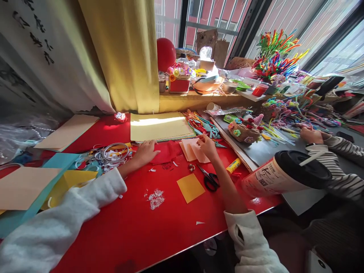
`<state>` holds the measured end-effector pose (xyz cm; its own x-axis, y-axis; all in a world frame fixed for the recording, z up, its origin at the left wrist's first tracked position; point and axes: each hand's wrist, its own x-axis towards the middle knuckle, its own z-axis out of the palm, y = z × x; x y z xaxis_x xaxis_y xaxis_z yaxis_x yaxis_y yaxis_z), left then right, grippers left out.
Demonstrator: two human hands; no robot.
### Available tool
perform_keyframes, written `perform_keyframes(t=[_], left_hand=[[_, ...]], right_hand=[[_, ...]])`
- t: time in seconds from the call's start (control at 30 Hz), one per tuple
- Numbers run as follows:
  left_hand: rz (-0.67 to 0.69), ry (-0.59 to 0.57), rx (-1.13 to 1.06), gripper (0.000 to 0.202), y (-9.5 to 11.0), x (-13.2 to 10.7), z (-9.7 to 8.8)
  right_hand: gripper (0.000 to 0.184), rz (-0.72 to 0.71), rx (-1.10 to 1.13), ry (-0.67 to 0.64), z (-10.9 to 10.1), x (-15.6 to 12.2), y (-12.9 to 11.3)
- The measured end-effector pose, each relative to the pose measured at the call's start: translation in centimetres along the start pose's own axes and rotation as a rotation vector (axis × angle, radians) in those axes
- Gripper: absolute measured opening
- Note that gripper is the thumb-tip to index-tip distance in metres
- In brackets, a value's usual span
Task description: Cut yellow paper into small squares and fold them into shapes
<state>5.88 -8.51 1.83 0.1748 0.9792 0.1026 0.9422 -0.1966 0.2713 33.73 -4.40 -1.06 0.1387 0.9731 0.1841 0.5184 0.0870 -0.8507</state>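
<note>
Pink paper (191,151) under right grip (208,146)

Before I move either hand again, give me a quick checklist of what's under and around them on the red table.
1. Left hand lies flat on the red paper: ok.
2. Right hand is at the pink paper stack; whether a sheet is pinched: cannot tell.
3. Scissors lie untouched beside the right forearm: ok.
4. Glue stick lies just right of that forearm, clear of the papers: ok.
5. Lidded cup stands close to the right elbow, likely easy to knock: not ok.
6. Co-worker's hand stays apart on the grey surface: ok.
</note>
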Motion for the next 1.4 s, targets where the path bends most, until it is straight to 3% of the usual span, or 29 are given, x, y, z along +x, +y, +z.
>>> perform_keyframes(t=[0.07,0.13,0.2,0.27,0.37,0.43,0.53,0.63,0.77,0.93,1.0,1.07,1.1,1.2,1.27,1.33,1.4], left_hand=[[-0.014,0.111,0.085,0.046,-0.3,0.5,1.1],[0.025,0.189,0.145,0.048,0.6,0.9,2.0],[0.114,0.131,0.146,0.045,2.4,1.6,2.5],[0.216,-0.006,0.122,0.051,4.5,2.7,3.0],[0.294,-0.086,0.106,0.056,7.2,4.2,3.9],[0.333,-0.112,0.107,0.052,8.1,4.8,4.5],[0.370,-0.137,0.109,0.048,8.5,5.0,5.1],[0.382,-0.133,0.101,0.052,8.3,5.1,5.4],[0.378,-0.117,0.071,0.052,8.1,5.0,5.9],[0.353,-0.093,-0.031,0.046,8.1,4.3,6.3],[0.337,-0.087,-0.105,0.043,8.1,4.3,6.0],[0.290,-0.067,-0.196,0.045,7.7,4.7,4.9],[0.256,-0.048,-0.244,0.048,7.4,5.1,4.2],[0.193,-0.003,-0.405,0.057,5.4,6.3,1.4],[0.189,-0.057,-0.659,0.049,3.6,7.0,-0.2],[0.098,-0.018,-0.860,0.038,1.7,7.7,-0.9],[-0.027,0.085,-0.897,0.035,-0.1,8.4,-0.6]], right_hand=[[0.029,-0.023,-0.150,-0.034,-0.8,0.1,0.6],[0.038,-0.036,-0.270,-0.061,-1.4,0.1,1.0],[0.049,-0.052,-0.349,-0.098,-1.3,-0.1,1.3],[0.061,-0.072,-0.473,-0.148,-0.6,-0.5,1.3],[0.072,-0.083,-0.695,-0.173,0.6,-1.0,1.1],[0.072,-0.107,-0.738,-0.166,0.7,-1.0,0.9],[0.053,-0.181,-0.691,-0.242,-0.5,-0.5,1.0],[0.047,-0.203,-0.662,-0.322,-2.2,0.0,1.3],[0.043,-0.192,-0.673,-0.290,-3.1,-0.1,1.5],[0.022,-0.105,-0.691,-0.083,-3.7,-0.1,0.5],[0.019,-0.045,-0.565,0.061,-4.4,0.4,-0.6],[0.018,-0.035,-0.328,0.105,-4.9,1.2,-2.3],[0.018,-0.063,-0.211,0.044,-5.0,1.8,-3.4],[0.021,-0.168,-0.036,-0.374,-3.9,3.9,-7.1],[0.023,-0.196,-0.019,-0.525,-2.0,5.6,-9.3],[0.030,-0.218,0.062,-0.498,0.5,7.0,-10.8],[0.038,-0.155,0.245,-0.389,3.2,8.0,-11.1]])
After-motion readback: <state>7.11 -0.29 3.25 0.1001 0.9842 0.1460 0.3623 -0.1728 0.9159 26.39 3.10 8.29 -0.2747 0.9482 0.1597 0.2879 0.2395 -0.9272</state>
